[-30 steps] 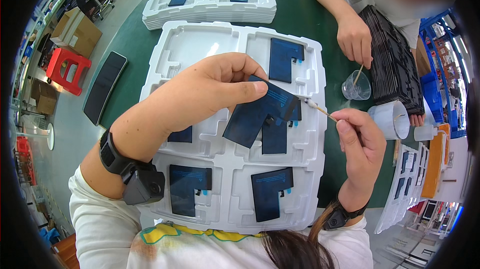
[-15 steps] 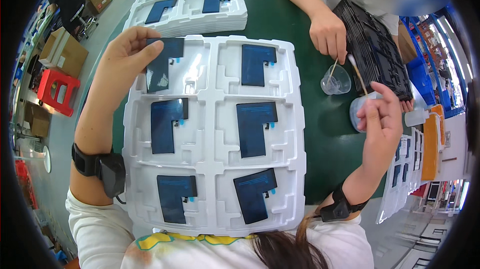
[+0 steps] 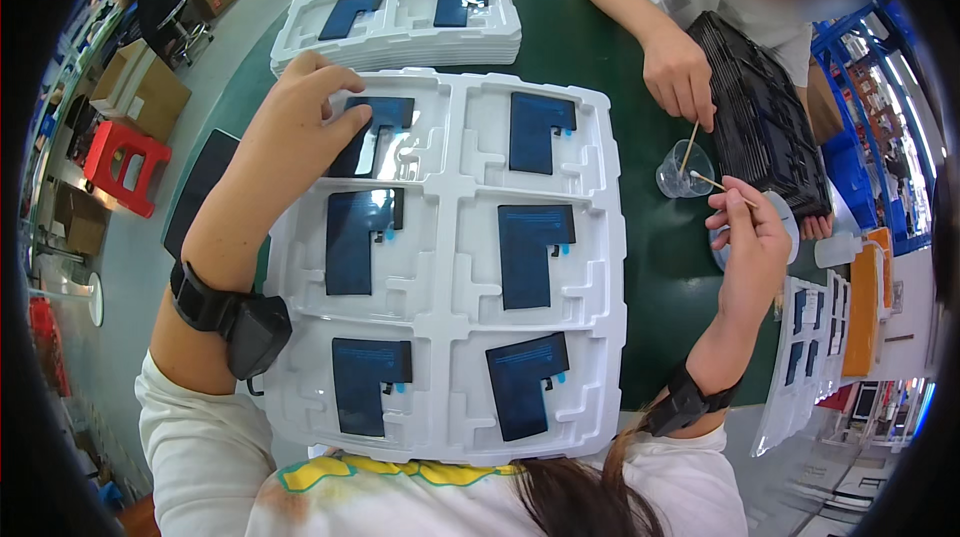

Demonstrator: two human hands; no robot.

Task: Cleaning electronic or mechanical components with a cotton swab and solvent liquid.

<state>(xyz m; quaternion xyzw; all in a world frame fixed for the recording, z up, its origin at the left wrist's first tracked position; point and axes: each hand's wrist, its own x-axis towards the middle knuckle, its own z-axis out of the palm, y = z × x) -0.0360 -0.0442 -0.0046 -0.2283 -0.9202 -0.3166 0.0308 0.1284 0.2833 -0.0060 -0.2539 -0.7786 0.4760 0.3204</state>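
Note:
In front of me lies a white plastic tray (image 3: 437,267), each of its compartments holding a dark blue L-shaped phone battery (image 3: 537,257). My left hand (image 3: 300,117) is at the far-left compartment, thumb and forefinger apart at the upper left edge of the battery (image 3: 385,115) there. The hand partly covers that battery; whether the thumb touches it I cannot tell. My right hand (image 3: 752,237) pinches a cotton swab (image 3: 722,188), its white tip at the small clear cup (image 3: 672,183). A co-worker's hand (image 3: 680,77) holds another thin stick (image 3: 690,144) down in this cup.
A stack of similar white trays (image 3: 400,52) with batteries stands at the far left. Black stacked trays (image 3: 755,107) lie before the co-worker. Beside my right hand are a clear container (image 3: 790,222) and a white bottle (image 3: 838,249). A dark flat panel (image 3: 200,187) sits left of my arm.
The swab in my right hand has swung from upright to leaning left, its tip now at the cup. My left thumb and forefinger have parted at the far-left battery.

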